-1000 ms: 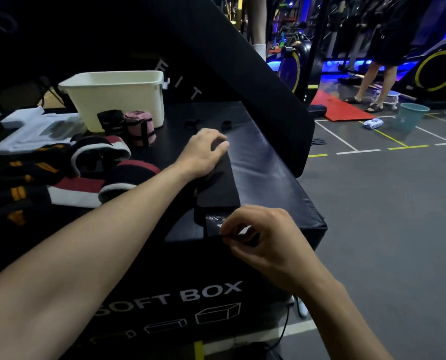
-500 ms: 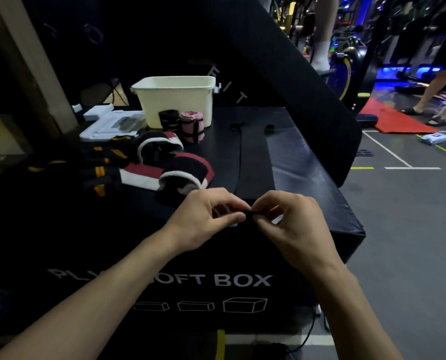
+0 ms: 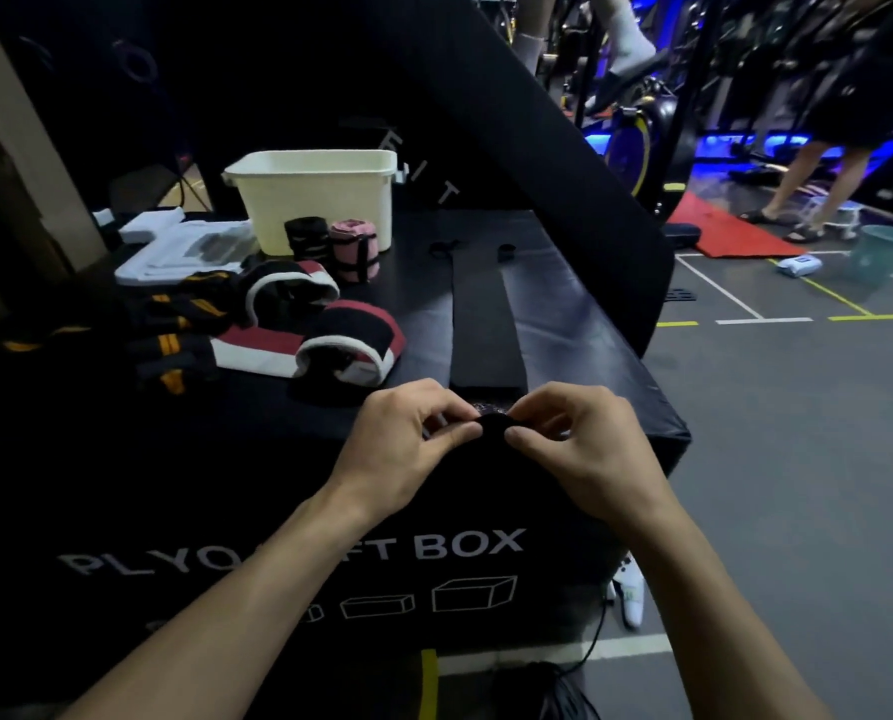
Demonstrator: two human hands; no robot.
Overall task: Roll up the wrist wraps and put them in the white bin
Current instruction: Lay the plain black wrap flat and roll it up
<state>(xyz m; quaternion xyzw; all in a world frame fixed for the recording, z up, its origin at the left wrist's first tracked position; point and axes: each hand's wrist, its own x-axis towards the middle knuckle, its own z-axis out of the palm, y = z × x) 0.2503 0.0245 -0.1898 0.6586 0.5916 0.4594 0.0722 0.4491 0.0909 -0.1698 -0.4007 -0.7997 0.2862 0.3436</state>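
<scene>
A long black wrist wrap (image 3: 483, 324) lies flat along the top of the black plyo box (image 3: 579, 324), running away from me. My left hand (image 3: 408, 444) and my right hand (image 3: 574, 444) both pinch its near end at the box's front edge, where a small roll has formed between my fingertips. The white bin (image 3: 325, 197) stands at the far end of the box. A rolled black wrap (image 3: 307, 239) and a rolled pink wrap (image 3: 353, 252) stand in front of it, outside the bin.
Loose red, white and black wraps (image 3: 330, 340) and black wraps with orange stripes (image 3: 174, 330) lie on the left of the box. A white foam piece (image 3: 174, 246) sits behind them. A slanted black pad (image 3: 512, 148) rises behind. People and gym machines are at the right.
My left hand left the middle of the wrap and came to its near end beside my right hand. Both hands now pinch that end, and the view has shifted left.
</scene>
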